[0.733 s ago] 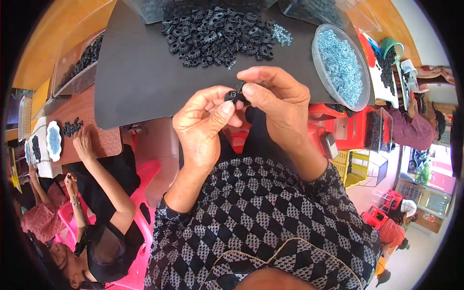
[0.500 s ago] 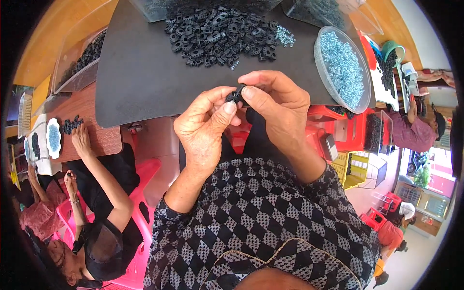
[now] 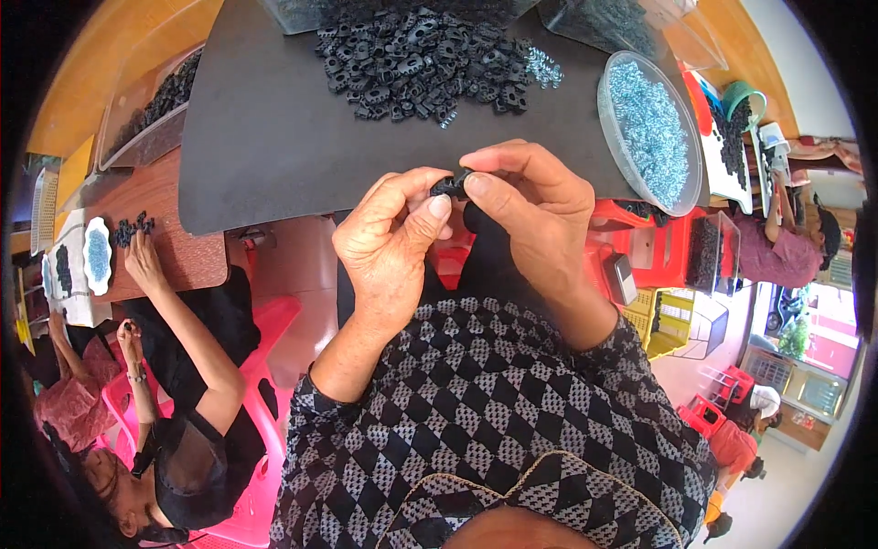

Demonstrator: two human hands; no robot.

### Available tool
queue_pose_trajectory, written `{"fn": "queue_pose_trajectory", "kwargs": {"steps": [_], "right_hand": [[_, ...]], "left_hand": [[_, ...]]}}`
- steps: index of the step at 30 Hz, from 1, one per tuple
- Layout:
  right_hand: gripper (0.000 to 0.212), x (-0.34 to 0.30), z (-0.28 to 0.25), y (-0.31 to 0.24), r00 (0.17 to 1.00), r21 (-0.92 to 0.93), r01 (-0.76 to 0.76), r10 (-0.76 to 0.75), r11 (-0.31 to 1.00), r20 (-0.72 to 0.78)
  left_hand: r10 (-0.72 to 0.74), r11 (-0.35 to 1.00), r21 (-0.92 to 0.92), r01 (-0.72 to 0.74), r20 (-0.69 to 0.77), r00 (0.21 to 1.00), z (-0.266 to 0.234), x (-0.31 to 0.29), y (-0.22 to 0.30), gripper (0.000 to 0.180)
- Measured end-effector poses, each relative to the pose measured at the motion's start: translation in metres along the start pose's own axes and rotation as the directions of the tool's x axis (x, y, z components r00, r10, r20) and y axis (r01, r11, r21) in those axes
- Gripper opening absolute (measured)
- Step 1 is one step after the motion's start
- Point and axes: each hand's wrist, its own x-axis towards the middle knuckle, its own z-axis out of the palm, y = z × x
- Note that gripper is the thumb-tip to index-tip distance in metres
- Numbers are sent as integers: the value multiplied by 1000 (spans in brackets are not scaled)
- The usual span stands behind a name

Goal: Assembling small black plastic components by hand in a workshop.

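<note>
Above the table's near edge, my left hand [image 3: 382, 242] pinches a small black plastic part [image 3: 448, 188] between thumb and fingertips. My right hand [image 3: 541, 215] meets it from the other side, thumb and index finger closed on the part's right end. The fingers cover much of it, so its exact shape cannot be made out. Beyond my hands lies a heap of black plastic parts [image 3: 421, 69] with openings in them. A few loose metal springs [image 3: 543, 69] lie at its right side, and a single spring [image 3: 447, 120] at its near edge.
A round clear tub [image 3: 604, 119] of springs stands at the table's right edge. Clear bins [image 3: 293, 14] line the far side. To the left, a co-worker's hand [image 3: 142, 261] reaches to black parts on a brown table [image 3: 187, 261]. Red stools and a yellow crate [image 3: 672, 320] stand right.
My right hand has shifted slightly right and down, and the black part now lies more level between my fingertips. Both hands keep their pinch.
</note>
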Motion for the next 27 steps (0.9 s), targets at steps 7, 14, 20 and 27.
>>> {"fn": "queue_pose_trajectory", "kwargs": {"steps": [7, 14, 20, 27], "right_hand": [[13, -4, 2, 4, 995, -93, 96, -94, 991, 20], [10, 1, -11, -5, 986, -219, 111, -79, 969, 149], [18, 5, -20, -9, 957, -200, -174, 213, 964, 195], [16, 5, -18, -6, 964, -225, -110, 159, 968, 214]], "left_hand": [[60, 994, 91, -61, 13, 998, -2, -2, -2, 15], [1, 999, 44, -2, 34, 999, -8, -3, -3, 16], [-34, 999, -8, 35, 102, 994, -11, -4, -4, 15], [-28, 1000, 2, 28, 93, 995, -10, -5, -4, 16]]}}
